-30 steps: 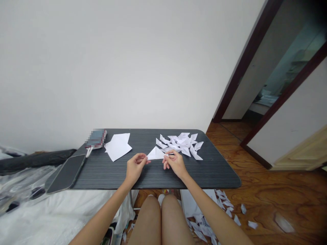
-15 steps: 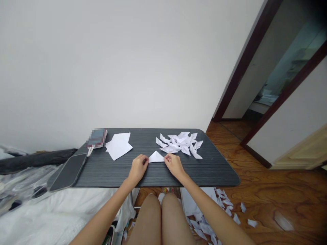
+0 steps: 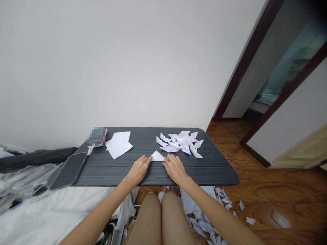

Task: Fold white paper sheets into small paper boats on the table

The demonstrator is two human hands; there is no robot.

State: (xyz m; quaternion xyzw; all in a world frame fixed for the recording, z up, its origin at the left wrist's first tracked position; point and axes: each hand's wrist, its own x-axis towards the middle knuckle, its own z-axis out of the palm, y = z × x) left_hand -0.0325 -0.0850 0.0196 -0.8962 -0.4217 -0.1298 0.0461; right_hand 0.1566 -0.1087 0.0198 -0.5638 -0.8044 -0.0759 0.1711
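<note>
One paper triangle [image 3: 157,157] points forward, long axis sideways.

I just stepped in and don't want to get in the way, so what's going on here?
A seated person's left hand and right hand are touching opposite ends of a small white folded-paper triangle at a dark grey, fine-lined table. Beyond the right hand lies a cluster of pointed white folded-paper pieces; off to the left are flat white paper sheets. More white folded shapes lie on the brown wood-patterned floor.
</note>
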